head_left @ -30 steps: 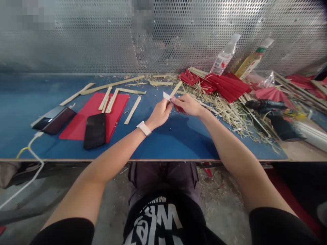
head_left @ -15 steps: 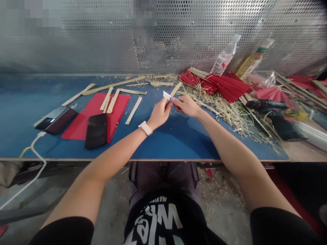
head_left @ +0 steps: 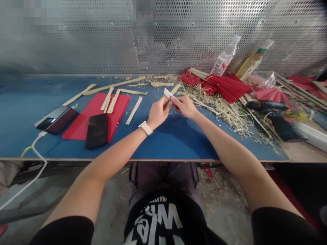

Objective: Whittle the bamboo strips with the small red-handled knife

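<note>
My left hand [head_left: 160, 110] is closed around a pale bamboo strip [head_left: 175, 89], whose far end points up and to the right. My right hand [head_left: 184, 106] pinches a short, flat, whitish blade with a slanted tip [head_left: 167, 93], which looks like a knife blade. It lies across the strip, close to my left thumb and fingers. The blade's handle, if it has one, is hidden in my right fingers. Both hands almost meet above the blue tabletop [head_left: 176, 143]. Left of them lies a separate short bamboo strip [head_left: 134, 110].
Two phones [head_left: 96, 131] [head_left: 57, 119] lie at left, one on a red folder [head_left: 76, 127] with folded bamboo pieces [head_left: 113, 101]. Pale shavings [head_left: 224, 112], red folded fans [head_left: 224, 85], two bottles [head_left: 226, 56] [head_left: 254, 61] and a power drill [head_left: 274, 115] crowd the right. Perforated metal [head_left: 102, 41] stands behind.
The blade has shifted slightly right and turned a little, its slanted tip now angled more downward to the right. Both hands keep their grips in nearly the same place.
</note>
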`<state>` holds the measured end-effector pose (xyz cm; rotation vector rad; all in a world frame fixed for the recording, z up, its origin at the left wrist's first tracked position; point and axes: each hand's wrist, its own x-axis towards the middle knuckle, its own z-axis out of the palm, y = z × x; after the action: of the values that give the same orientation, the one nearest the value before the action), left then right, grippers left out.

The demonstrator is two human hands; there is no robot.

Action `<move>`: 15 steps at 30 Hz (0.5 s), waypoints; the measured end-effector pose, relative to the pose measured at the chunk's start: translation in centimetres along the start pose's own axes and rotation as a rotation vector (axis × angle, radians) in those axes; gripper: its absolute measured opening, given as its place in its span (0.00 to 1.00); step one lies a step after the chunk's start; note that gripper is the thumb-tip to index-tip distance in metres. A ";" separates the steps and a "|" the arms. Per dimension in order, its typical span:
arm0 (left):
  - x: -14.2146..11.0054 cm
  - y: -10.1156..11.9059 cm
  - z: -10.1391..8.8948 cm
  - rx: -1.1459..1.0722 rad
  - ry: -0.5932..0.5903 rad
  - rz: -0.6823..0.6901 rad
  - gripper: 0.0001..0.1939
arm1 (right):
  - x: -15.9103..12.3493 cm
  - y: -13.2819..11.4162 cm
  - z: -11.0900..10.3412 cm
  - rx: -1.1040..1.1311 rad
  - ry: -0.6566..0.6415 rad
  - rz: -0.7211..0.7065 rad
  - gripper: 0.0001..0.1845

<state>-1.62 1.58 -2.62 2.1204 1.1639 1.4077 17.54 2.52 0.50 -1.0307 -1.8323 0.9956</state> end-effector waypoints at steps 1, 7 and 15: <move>0.0 0.0 0.0 0.002 0.008 0.001 0.22 | 0.0 0.1 0.1 0.018 0.003 0.001 0.45; 0.0 0.4 -0.3 0.094 0.024 -0.012 0.23 | 0.1 0.8 0.8 0.080 0.022 0.021 0.46; 0.1 1.5 -0.8 0.222 0.007 -0.081 0.22 | 0.1 0.4 1.5 0.189 0.054 0.093 0.43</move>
<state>-1.61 0.61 -1.19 2.1867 1.4514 1.3035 16.30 2.38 -0.44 -1.0241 -1.6242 1.1611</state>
